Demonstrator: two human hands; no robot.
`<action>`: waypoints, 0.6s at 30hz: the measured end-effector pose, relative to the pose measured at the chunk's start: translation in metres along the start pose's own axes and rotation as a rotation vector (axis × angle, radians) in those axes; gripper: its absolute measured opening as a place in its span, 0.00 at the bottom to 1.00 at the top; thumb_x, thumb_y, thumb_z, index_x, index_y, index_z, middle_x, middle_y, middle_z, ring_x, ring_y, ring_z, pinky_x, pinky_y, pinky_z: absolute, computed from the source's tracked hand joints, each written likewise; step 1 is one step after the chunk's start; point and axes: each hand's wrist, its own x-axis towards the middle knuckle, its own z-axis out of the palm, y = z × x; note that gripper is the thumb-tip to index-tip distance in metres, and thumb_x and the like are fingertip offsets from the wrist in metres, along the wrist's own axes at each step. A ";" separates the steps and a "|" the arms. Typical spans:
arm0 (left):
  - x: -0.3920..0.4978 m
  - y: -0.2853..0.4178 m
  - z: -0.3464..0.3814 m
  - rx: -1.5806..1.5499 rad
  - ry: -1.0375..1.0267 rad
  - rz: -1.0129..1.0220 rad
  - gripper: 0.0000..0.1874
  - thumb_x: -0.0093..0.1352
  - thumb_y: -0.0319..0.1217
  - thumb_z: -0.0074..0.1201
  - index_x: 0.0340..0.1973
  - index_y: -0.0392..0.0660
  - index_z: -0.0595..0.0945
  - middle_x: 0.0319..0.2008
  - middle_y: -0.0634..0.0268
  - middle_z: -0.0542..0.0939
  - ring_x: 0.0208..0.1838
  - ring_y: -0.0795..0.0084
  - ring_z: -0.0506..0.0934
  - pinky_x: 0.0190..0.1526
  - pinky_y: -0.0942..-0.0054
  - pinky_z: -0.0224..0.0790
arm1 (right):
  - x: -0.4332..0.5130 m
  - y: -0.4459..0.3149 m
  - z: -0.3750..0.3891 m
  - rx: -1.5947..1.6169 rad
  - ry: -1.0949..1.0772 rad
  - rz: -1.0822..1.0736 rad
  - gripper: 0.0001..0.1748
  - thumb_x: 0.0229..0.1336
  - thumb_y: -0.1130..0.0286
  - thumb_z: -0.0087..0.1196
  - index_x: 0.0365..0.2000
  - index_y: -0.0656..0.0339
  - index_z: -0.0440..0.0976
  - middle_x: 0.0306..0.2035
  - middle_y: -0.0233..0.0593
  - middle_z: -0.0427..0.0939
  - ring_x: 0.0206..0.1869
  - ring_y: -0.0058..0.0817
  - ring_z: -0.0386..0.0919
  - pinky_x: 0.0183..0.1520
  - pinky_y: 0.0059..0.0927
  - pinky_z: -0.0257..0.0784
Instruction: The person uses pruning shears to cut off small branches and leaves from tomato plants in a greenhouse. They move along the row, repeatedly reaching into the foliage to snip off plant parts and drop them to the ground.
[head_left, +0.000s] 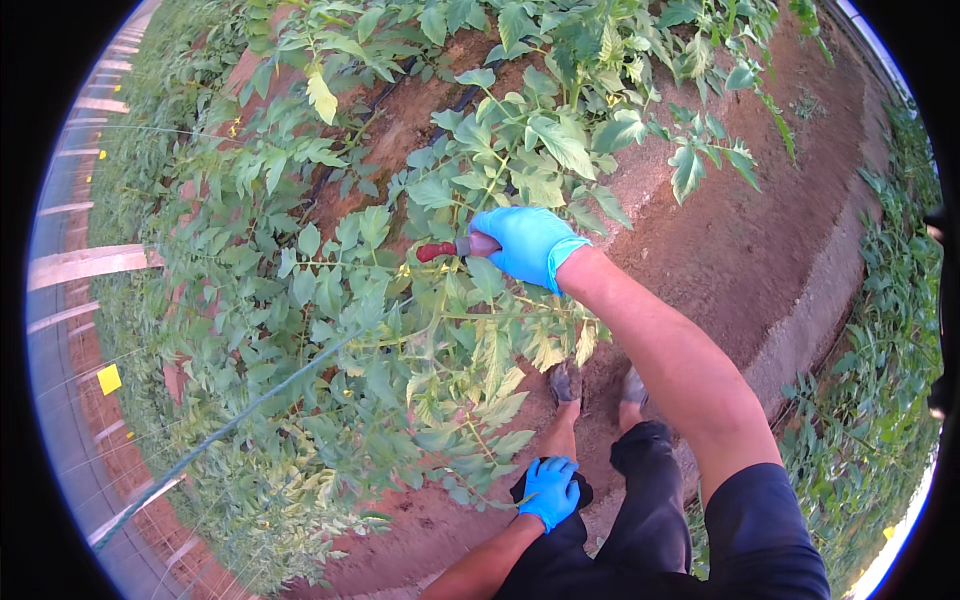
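My right hand (521, 244), in a blue disposable glove, grips a small bottle-like object (478, 245) with a dark red tip, a grey collar and a pinkish body. Its red end points left over the leaves of a tomato plant (420, 187). The fingers hide part of the body. Just below the tip, small yellow flowers (405, 271) show among the foliage. My left hand (551, 491), gloved in the same blue, rests palm down on my left knee with nothing in it. A thin leaf tip lies in front of its wrist side.
A blue-green cord (247, 409) slants across the lower left. Dark drip hoses (379, 101) run over the soil. A bare dirt path (750, 247) lies at right, with another plant row (847, 435) beyond. A yellow card (109, 379) hangs at far left near pale posts (97, 267).
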 end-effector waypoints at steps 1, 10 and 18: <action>0.001 0.002 0.002 -0.002 -0.004 -0.004 0.22 0.71 0.41 0.56 0.59 0.49 0.84 0.59 0.59 0.81 0.68 0.55 0.76 0.75 0.40 0.55 | 0.003 0.002 0.003 -0.011 -0.002 0.002 0.08 0.64 0.69 0.60 0.43 0.55 0.79 0.40 0.51 0.85 0.45 0.55 0.84 0.47 0.51 0.77; 0.015 0.037 0.016 -0.068 0.042 -0.097 0.22 0.71 0.40 0.56 0.58 0.47 0.85 0.61 0.57 0.81 0.68 0.54 0.75 0.75 0.41 0.55 | 0.007 0.003 0.004 0.000 0.016 -0.040 0.05 0.64 0.68 0.58 0.39 0.55 0.78 0.37 0.47 0.85 0.42 0.53 0.83 0.45 0.52 0.77; 0.020 0.049 0.030 -0.089 0.051 -0.159 0.21 0.70 0.40 0.57 0.56 0.49 0.86 0.60 0.58 0.82 0.67 0.53 0.77 0.74 0.44 0.56 | 0.035 -0.007 -0.008 -0.117 0.051 -0.177 0.05 0.63 0.70 0.60 0.39 0.57 0.79 0.39 0.46 0.86 0.43 0.52 0.84 0.45 0.51 0.78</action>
